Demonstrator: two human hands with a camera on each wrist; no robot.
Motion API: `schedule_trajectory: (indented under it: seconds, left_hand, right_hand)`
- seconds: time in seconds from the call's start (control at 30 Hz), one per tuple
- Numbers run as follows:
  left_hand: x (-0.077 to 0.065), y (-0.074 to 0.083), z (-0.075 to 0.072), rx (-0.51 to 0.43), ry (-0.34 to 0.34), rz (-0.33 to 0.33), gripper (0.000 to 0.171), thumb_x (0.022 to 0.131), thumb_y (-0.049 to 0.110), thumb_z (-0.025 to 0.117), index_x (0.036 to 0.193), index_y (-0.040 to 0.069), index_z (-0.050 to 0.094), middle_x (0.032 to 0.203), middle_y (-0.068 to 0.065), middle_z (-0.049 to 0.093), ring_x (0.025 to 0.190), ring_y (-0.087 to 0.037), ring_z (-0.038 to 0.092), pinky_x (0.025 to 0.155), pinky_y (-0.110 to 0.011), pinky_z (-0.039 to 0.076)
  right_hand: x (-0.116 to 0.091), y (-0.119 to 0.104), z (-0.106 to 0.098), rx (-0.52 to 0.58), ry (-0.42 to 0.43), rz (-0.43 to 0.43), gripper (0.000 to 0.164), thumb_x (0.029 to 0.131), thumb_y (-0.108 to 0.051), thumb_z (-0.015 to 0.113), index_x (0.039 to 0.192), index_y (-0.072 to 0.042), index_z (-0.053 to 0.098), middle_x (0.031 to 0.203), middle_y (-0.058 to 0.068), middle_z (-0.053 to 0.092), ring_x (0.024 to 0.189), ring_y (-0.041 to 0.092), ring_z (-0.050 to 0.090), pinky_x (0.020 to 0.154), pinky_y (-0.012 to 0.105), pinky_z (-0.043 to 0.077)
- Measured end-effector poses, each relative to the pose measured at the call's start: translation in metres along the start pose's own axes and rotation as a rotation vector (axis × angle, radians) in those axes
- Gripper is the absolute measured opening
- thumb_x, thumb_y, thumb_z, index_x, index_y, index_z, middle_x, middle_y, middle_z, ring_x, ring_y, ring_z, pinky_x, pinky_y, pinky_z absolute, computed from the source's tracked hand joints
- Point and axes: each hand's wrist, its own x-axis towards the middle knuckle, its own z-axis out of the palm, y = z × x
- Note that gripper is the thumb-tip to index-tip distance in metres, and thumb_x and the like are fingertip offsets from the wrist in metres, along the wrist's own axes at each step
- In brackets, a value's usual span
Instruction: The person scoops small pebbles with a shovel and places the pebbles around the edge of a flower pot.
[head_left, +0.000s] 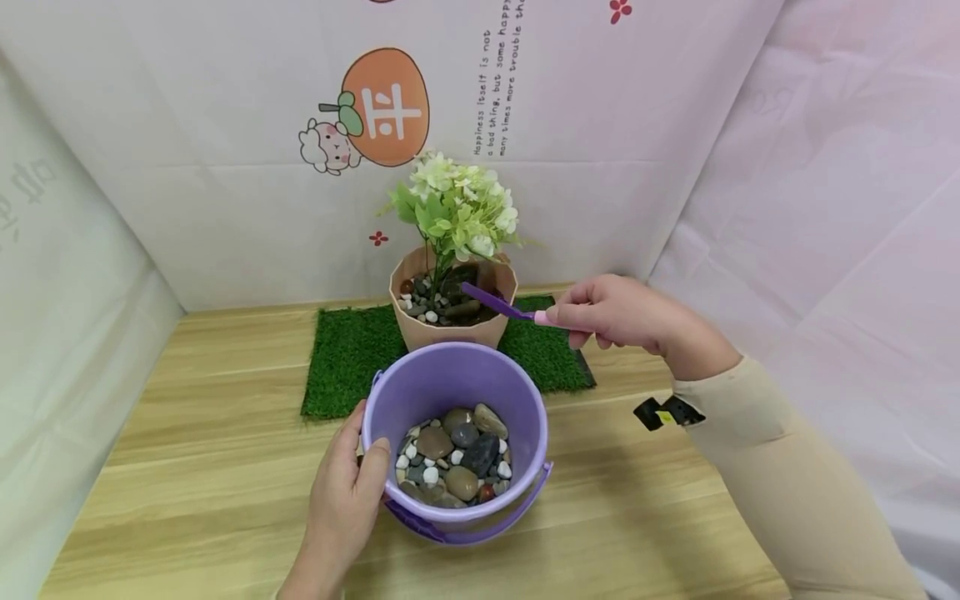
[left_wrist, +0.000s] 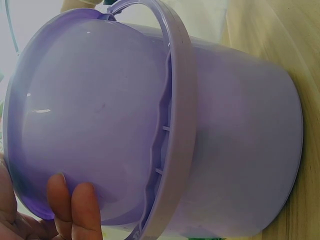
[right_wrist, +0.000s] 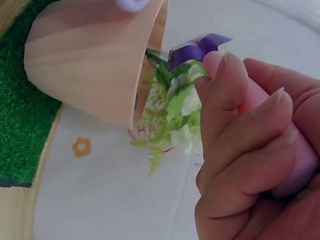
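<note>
My left hand (head_left: 347,487) holds the rim of a purple bucket (head_left: 405,392), thumb over the edge and fingers along the outside. Large and small stones (head_left: 461,482) cover the bucket's bottom. In the left wrist view, fingertips (left_wrist: 86,205) touch its outer wall, and the bucket handle (left_wrist: 182,115) hangs down that side. My right hand (head_left: 622,312) grips the pink handle (right_wrist: 257,97) of a small trowel with a purple blade (head_left: 491,300). That blade is over a peach flower pot (head_left: 450,335) with stones and a white-flowered plant (head_left: 465,208); whether it touches the stones I cannot tell.
Beneath the pot lies a green turf mat (head_left: 352,358) on the wooden table (head_left: 225,467). A printed white cloth (head_left: 225,208) hangs behind the pot, with more cloth on both sides. The bucket stands in front of the pot, close to it.
</note>
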Motion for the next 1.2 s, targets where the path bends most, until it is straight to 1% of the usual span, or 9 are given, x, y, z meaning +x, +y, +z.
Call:
schedule_trajectory:
  seconds: [0.17, 0.33, 0.47, 0.6, 0.7, 0.8, 0.93, 1.07, 1.2]
  left_hand:
    - [0.001, 0.000, -0.001, 0.010, 0.001, 0.002, 0.053, 0.107, 0.017, 0.050, 0.157, 0.000, 0.042, 0.165, -0.018, 0.038, 0.146, -0.038, 0.046, 0.109, -0.042, 0.052]
    - [0.000, 0.000, -0.001, 0.029, 0.002, -0.003, 0.054, 0.108, 0.019, 0.050, 0.157, 0.000, 0.042, 0.165, -0.017, 0.039, 0.149, -0.036, 0.042, 0.117, -0.043, 0.044]
    - [0.000, 0.000, -0.001, 0.018, 0.001, -0.008, 0.054, 0.107, 0.018, 0.050, 0.157, -0.001, 0.042, 0.165, -0.017, 0.038, 0.147, -0.037, 0.045, 0.111, -0.043, 0.050]
    - [0.000, 0.001, -0.001, 0.008, -0.001, -0.009, 0.054, 0.107, 0.017, 0.050, 0.157, -0.001, 0.041, 0.165, -0.018, 0.038, 0.144, -0.038, 0.048, 0.105, -0.042, 0.056]
    - [0.000, 0.001, -0.001, 0.008, -0.002, -0.007, 0.054, 0.107, 0.017, 0.050, 0.157, 0.000, 0.042, 0.166, -0.018, 0.037, 0.146, -0.038, 0.046, 0.106, -0.042, 0.054]
    - [0.000, 0.001, -0.001, 0.010, 0.000, -0.005, 0.053, 0.107, 0.017, 0.050, 0.157, 0.000, 0.043, 0.166, -0.017, 0.038, 0.146, -0.038, 0.045, 0.108, -0.042, 0.053]
    - [-0.001, 0.001, -0.001, 0.019, 0.003, -0.006, 0.053, 0.107, 0.017, 0.051, 0.157, 0.001, 0.043, 0.165, -0.016, 0.038, 0.147, -0.037, 0.044, 0.112, -0.044, 0.050]
    - [-0.001, 0.001, -0.001, 0.028, 0.004, -0.012, 0.053, 0.107, 0.018, 0.051, 0.157, 0.002, 0.043, 0.166, -0.015, 0.038, 0.149, -0.036, 0.041, 0.118, -0.046, 0.044]
    - [0.000, 0.001, -0.001, 0.028, 0.004, -0.014, 0.053, 0.107, 0.018, 0.051, 0.157, 0.002, 0.043, 0.166, -0.015, 0.038, 0.151, -0.036, 0.040, 0.121, -0.047, 0.040]
  right_hand:
    - [-0.011, -0.011, 0.009, -0.093, 0.029, -0.081, 0.037, 0.094, -0.058, 0.071, 0.100, -0.023, 0.079, 0.084, 0.002, 0.072, 0.070, 0.019, 0.060, 0.061, 0.031, 0.053]
    - [-0.019, -0.020, 0.024, -0.244, 0.052, -0.180, 0.022, 0.095, -0.053, 0.071, 0.092, -0.033, 0.079, 0.078, -0.007, 0.067, 0.065, 0.015, 0.059, 0.062, 0.032, 0.052]
    - [-0.023, -0.024, 0.037, -0.404, 0.099, -0.260, 0.015, 0.095, -0.049, 0.074, 0.092, -0.035, 0.079, 0.076, -0.018, 0.067, 0.064, 0.007, 0.059, 0.061, 0.030, 0.052]
    - [-0.025, -0.027, 0.050, -0.578, 0.192, -0.345, 0.014, 0.093, -0.045, 0.077, 0.090, -0.031, 0.079, 0.068, -0.022, 0.061, 0.060, 0.002, 0.055, 0.052, 0.027, 0.046]
    - [-0.024, -0.027, 0.058, -0.666, 0.245, -0.363, 0.012, 0.092, -0.043, 0.079, 0.087, -0.032, 0.078, 0.063, -0.021, 0.057, 0.056, 0.002, 0.051, 0.044, 0.027, 0.039]
    - [-0.025, -0.029, 0.064, -0.730, 0.288, -0.376, 0.012, 0.091, -0.042, 0.080, 0.084, -0.033, 0.076, 0.062, -0.018, 0.054, 0.053, 0.004, 0.049, 0.040, 0.028, 0.035]
    - [-0.025, -0.031, 0.071, -0.813, 0.342, -0.395, 0.021, 0.090, -0.040, 0.082, 0.075, -0.033, 0.069, 0.062, -0.012, 0.051, 0.052, 0.008, 0.046, 0.038, 0.030, 0.032]
    - [-0.023, -0.032, 0.078, -0.871, 0.390, -0.401, 0.030, 0.087, -0.037, 0.085, 0.068, -0.030, 0.062, 0.064, -0.008, 0.049, 0.054, 0.012, 0.047, 0.038, 0.031, 0.033]
    - [-0.020, -0.033, 0.085, -0.927, 0.450, -0.419, 0.026, 0.081, -0.037, 0.088, 0.068, -0.030, 0.067, 0.064, -0.005, 0.054, 0.056, 0.019, 0.053, 0.039, 0.034, 0.039]
